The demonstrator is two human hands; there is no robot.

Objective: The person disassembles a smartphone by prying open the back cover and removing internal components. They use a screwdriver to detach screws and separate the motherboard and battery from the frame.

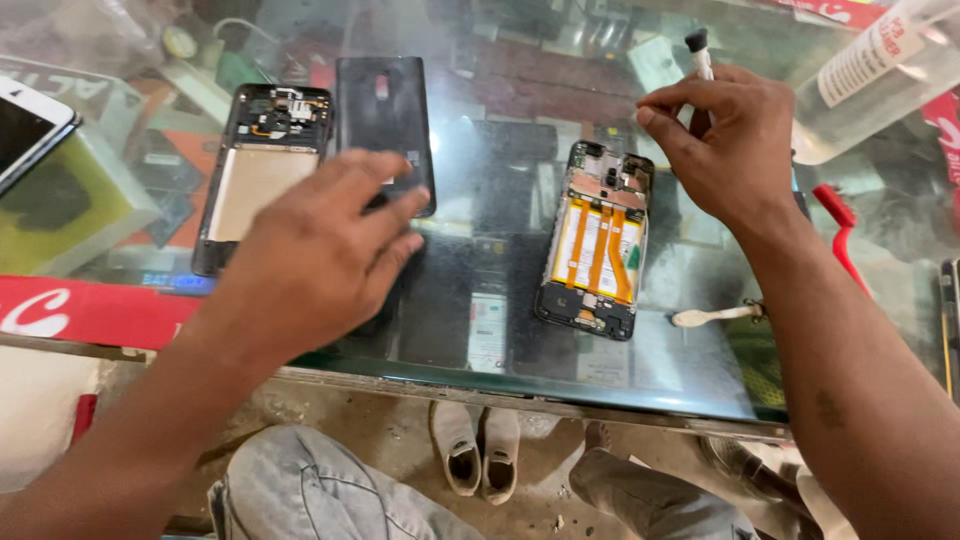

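Item: small brush (699, 52), thin white handle, dark tip up; light, stiff, likely slippery, best pinched mid-handle. Right hand (725, 150) grip pinched on it. Just below the grip: opened phone (596, 238), fragile, on glass table (480, 300). Left hand (320, 255) spread flat, holding nothing, touching black back cover (385, 120).

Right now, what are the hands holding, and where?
The right hand pinches a small white brush by its handle. The left hand holds nothing; it hovers by the black back cover.

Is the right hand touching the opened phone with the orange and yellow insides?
Apart. In the head view, bare glass counter shows between the right hand, which grips a small white brush, and the opened phone with the orange and yellow insides.
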